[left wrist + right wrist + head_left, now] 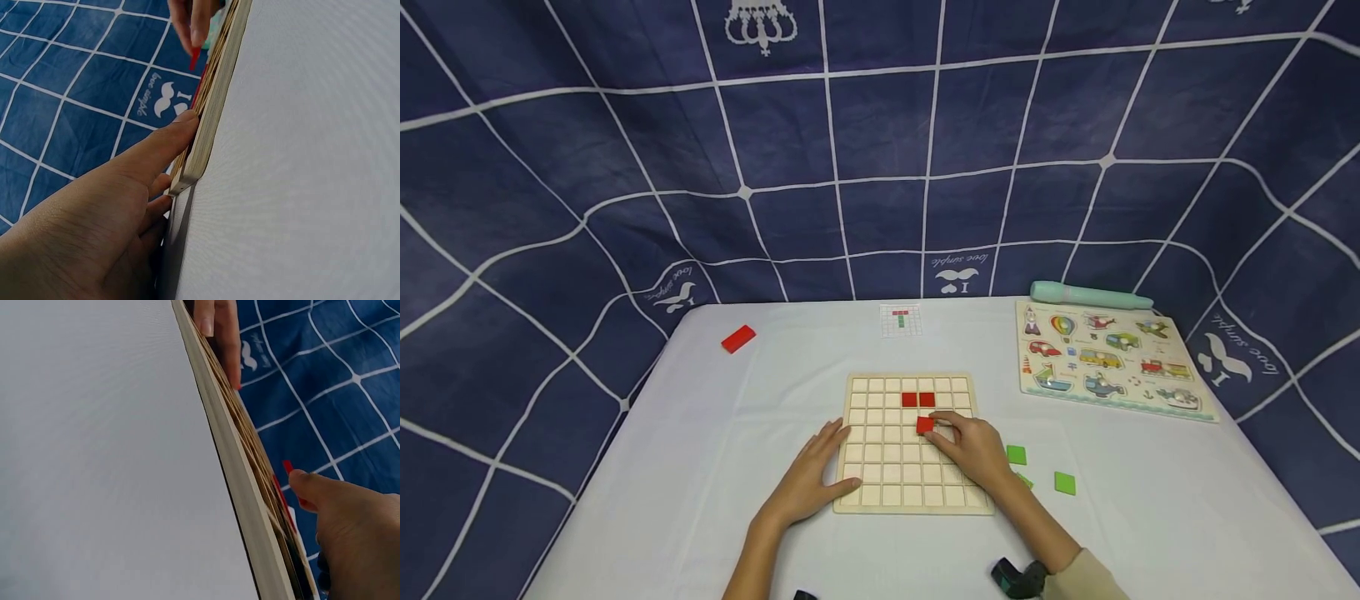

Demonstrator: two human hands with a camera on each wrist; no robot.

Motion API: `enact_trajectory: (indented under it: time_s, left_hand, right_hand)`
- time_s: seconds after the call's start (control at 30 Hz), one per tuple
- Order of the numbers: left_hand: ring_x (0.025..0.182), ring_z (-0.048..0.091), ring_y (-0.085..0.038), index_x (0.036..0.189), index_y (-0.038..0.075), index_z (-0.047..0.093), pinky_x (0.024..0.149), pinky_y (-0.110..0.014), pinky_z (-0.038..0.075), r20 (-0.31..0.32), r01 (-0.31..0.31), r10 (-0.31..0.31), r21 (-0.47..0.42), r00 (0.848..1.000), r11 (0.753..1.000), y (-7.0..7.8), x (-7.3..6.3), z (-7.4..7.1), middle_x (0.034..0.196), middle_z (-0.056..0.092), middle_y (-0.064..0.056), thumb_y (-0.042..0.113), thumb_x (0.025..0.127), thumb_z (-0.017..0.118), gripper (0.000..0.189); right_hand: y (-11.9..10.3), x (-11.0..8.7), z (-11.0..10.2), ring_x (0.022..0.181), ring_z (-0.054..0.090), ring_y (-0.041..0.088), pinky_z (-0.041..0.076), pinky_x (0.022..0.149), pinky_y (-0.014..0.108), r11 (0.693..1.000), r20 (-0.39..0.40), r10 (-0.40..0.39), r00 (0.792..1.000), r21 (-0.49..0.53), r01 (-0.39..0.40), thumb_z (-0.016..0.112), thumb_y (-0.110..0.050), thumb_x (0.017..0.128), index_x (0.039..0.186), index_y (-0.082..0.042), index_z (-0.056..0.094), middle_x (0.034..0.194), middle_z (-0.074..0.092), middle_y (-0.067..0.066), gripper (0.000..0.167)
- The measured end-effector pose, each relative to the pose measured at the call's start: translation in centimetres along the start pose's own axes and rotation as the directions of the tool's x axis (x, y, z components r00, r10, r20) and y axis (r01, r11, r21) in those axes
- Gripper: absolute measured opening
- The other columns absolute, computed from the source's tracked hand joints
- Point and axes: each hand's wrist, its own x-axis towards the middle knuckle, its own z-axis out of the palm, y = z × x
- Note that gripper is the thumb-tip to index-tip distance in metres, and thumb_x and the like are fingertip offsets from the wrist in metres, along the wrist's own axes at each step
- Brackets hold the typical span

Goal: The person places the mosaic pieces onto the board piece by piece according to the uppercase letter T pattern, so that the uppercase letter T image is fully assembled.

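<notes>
A wooden grid board (891, 497) lies on the white table. Two red square tiles sit side by side in its upper cells, the left one (909, 400) touching close to the right one (927, 400). Between thumb and fingers, my right hand (973, 448) pinches another red tile (925, 425) just nearer than that pair. The right wrist view shows this held tile (287, 466) tilted above the board's surface. My left hand (808, 483) rests at the board's left side, thumb on the rim, fingers extended along the edge.
Green tiles (1016, 455) lie right of the board, one partly behind my right hand. Far left is a red piece (738, 339). A printed grid card (901, 325) lies behind the board. At back right are a picture puzzle (1105, 367) and a mint-green cylinder (1090, 295).
</notes>
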Motion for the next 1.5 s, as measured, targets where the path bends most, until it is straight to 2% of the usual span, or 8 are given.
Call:
enact_trajectory:
  time_s: [0.3, 0.53, 0.63, 0.77, 0.9, 1.03, 1.27, 1.5]
  left_hand:
    - [0.138, 0.016, -0.025, 0.143, 0.013, 0.036, 0.109, -0.049, 0.018, -0.001, 0.008, -0.008, -0.011, 1.0, 1.0, 0.0, 0.0, -0.1, 0.151, 0.023, -0.004, 0.051, 0.077, 0.068, 0.083]
    - [0.138, 0.016, -0.025, 0.142, 0.013, 0.037, 0.108, -0.05, 0.019, -0.006, -0.007, 0.007, -0.014, 1.0, 1.0, -0.2, 0.0, 0.1, 0.15, 0.025, -0.004, 0.051, 0.077, 0.068, 0.082]
    - [0.138, 0.015, -0.023, 0.143, 0.014, 0.036, 0.109, -0.048, 0.018, 0.0, -0.009, 0.009, -0.011, 1.0, 1.0, -0.2, 0.0, 0.1, 0.151, 0.024, -0.004, 0.05, 0.077, 0.068, 0.082]
    - [0.138, 0.016, -0.023, 0.143, 0.013, 0.036, 0.109, -0.048, 0.017, -0.002, -0.009, 0.009, -0.01, 1.0, 1.0, -0.2, 0.0, 0.1, 0.15, 0.024, -0.004, 0.05, 0.077, 0.069, 0.082]
    - [0.138, 0.015, -0.022, 0.143, 0.013, 0.037, 0.11, -0.048, 0.017, -0.001, -0.006, 0.006, -0.011, 1.0, 1.0, -0.2, 0.1, 0.0, 0.15, 0.024, -0.004, 0.05, 0.077, 0.069, 0.082]
    - [0.139, 0.015, -0.022, 0.143, 0.013, 0.037, 0.11, -0.047, 0.016, 0.001, -0.005, 0.005, -0.01, 1.0, 1.0, -0.2, 0.0, 0.0, 0.15, 0.024, -0.003, 0.05, 0.077, 0.069, 0.082]
    - [0.138, 0.016, -0.023, 0.142, 0.014, 0.037, 0.109, -0.049, 0.018, -0.01, -0.008, 0.008, -0.012, 1.0, 1.0, -0.4, 0.0, 0.0, 0.15, 0.025, -0.004, 0.051, 0.077, 0.069, 0.082]
    - [0.139, 0.015, -0.024, 0.143, 0.015, 0.036, 0.109, -0.05, 0.018, -0.004, -0.001, 0.001, -0.021, 1.0, 1.0, -0.5, 0.0, 0.2, 0.151, 0.024, -0.002, 0.052, 0.077, 0.068, 0.082]
  right_hand:
    - [-1.0, 3.2, 2.9, 0.043, 0.025, 0.001, 0.025, 0.039, 0.018, 0.999, 0.012, 0.047, 0.999, 0.0, -0.047, 0.072, -0.036, 0.08, 0.104, -0.014, 0.07, 0.046, 0.031, -0.014, 0.033]
    - [-1.1, 4.7, 4.5, 0.043, 0.026, 0.002, 0.026, 0.039, 0.019, 0.999, 0.022, 0.042, 0.999, 0.007, -0.042, 0.069, -0.036, 0.082, 0.106, -0.012, 0.069, 0.047, 0.034, -0.012, 0.034]
    - [-1.1, 5.0, 4.9, 0.044, 0.027, 0.003, 0.032, 0.041, 0.021, 0.998, 0.035, 0.057, 0.998, -0.013, -0.056, 0.069, -0.037, 0.082, 0.106, -0.013, 0.069, 0.047, 0.043, -0.008, 0.034]
    - [-1.1, 5.1, 5.1, 0.047, 0.031, 0.004, 0.043, 0.051, 0.024, 0.997, 0.045, 0.055, 0.997, -0.061, -0.052, 0.069, -0.038, 0.082, 0.105, -0.014, 0.07, 0.053, 0.055, -0.003, 0.033]
    - [-1.2, 5.1, 5.1, 0.046, 0.025, 0.005, 0.04, 0.049, 0.025, 0.996, 0.054, 0.042, 0.998, -0.081, -0.038, 0.069, -0.037, 0.082, 0.104, -0.014, 0.07, 0.043, 0.041, -0.009, 0.032]
    - [-1.2, 5.2, 5.0, 0.045, 0.021, 0.005, 0.034, 0.046, 0.023, 0.995, 0.06, 0.04, 0.997, -0.091, -0.034, 0.069, -0.037, 0.082, 0.104, -0.014, 0.071, 0.041, 0.028, -0.015, 0.032]
    - [-1.3, 5.2, 4.9, 0.044, 0.021, 0.005, 0.031, 0.045, 0.023, 0.995, 0.075, 0.038, 0.996, -0.094, -0.031, 0.068, -0.039, 0.082, 0.109, -0.014, 0.069, 0.041, 0.028, -0.014, 0.037]
    - [-1.1, 4.5, 3.9, 0.043, 0.025, 0.003, 0.029, 0.041, 0.022, 0.998, 0.082, 0.053, 0.995, 0.012, -0.054, 0.07, -0.036, 0.081, 0.108, -0.015, 0.069, 0.045, 0.03, -0.013, 0.034]
